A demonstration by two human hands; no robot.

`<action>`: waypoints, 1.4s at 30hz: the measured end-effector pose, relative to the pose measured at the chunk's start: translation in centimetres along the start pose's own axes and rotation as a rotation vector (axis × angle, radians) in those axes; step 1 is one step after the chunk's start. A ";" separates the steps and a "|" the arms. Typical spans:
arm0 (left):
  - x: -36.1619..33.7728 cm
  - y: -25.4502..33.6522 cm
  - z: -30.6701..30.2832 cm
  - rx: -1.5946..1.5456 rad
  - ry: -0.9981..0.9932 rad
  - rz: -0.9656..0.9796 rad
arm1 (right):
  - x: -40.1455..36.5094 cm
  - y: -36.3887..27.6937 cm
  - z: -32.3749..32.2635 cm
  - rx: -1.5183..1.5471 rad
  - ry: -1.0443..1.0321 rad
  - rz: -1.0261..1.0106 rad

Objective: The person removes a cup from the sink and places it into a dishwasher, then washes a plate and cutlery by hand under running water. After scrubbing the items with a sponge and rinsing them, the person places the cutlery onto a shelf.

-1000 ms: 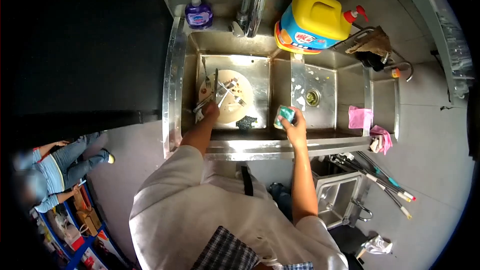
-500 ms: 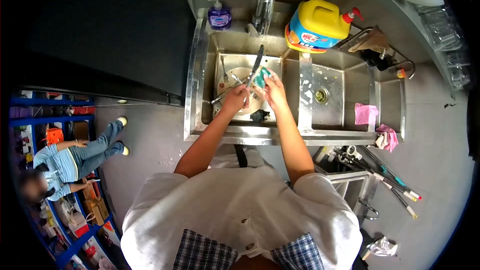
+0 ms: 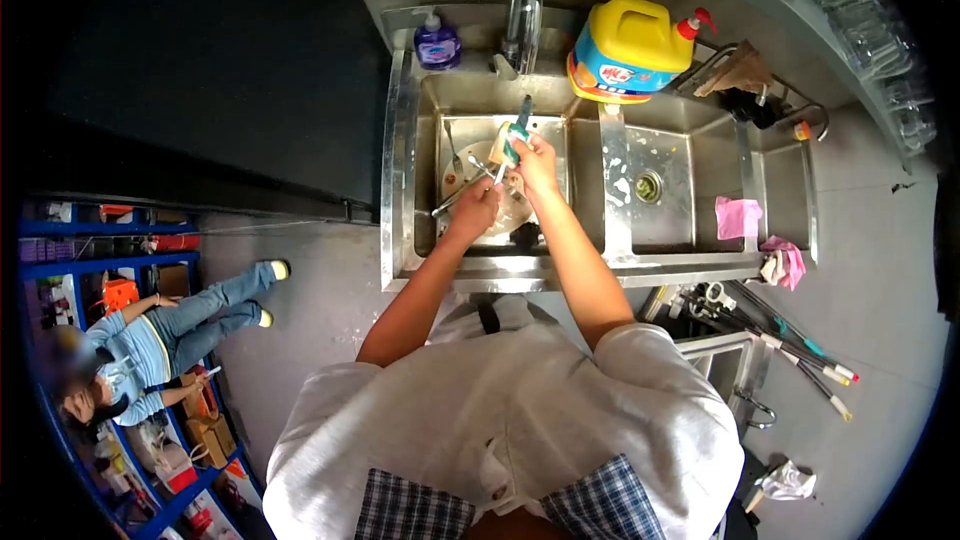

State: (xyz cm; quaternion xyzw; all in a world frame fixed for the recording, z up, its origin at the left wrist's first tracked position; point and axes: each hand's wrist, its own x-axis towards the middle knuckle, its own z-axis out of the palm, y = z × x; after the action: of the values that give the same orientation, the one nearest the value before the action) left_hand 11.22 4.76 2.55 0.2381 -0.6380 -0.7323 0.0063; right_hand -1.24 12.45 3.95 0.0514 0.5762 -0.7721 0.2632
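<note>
My left hand (image 3: 474, 210) is closed round the handle of a table knife (image 3: 525, 108), whose blade points away from me over the left sink basin (image 3: 425, 150). My right hand (image 3: 536, 166) grips a green and yellow sponge (image 3: 510, 144), pressed on the blade and hiding its middle. Below the hands a plate (image 3: 484, 152) lies in the basin, partly covered. A fork (image 3: 453, 147) rests at its left side. A spoon (image 3: 480, 164) and another metal handle (image 3: 446, 208) show beside my left hand. Near the front wall sits a dark scrubber (image 3: 524, 235).
Behind the basin are a purple soap bottle (image 3: 437, 45), a faucet (image 3: 522, 15) and a yellow detergent jug (image 3: 630, 50). Pink cloths (image 3: 738, 218) hang over the right basin's edge. Mop poles (image 3: 790, 340) lie at right. At left stands a person (image 3: 150, 350) by blue shelving.
My right hand has shifted the sponge from beside the knife onto its blade, turning its yellow side into view. The person at left has raised a hand to the head.
</note>
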 end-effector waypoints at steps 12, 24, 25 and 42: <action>-2.8 0.1 -2.8 -0.202 -0.017 0.022 | 6.4 -2.4 -2.8 0.146 0.150 -0.117; -1.6 2.4 -0.7 -0.216 0.030 0.039 | -0.3 -1.8 0.2 0.060 -0.091 0.044; -1.5 2.3 -0.8 -0.212 0.048 0.051 | -0.6 -2.6 0.1 0.037 -0.074 0.045; -2.8 3.1 1.9 -0.166 0.204 0.106 | -3.2 -4.1 -1.3 -0.024 -0.278 0.011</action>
State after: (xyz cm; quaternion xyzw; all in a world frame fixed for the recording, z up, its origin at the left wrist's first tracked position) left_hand 12.12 6.88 6.60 0.2760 -0.5829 -0.7532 0.1295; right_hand -0.75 15.53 8.29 -0.0561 0.5429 -0.7634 0.3454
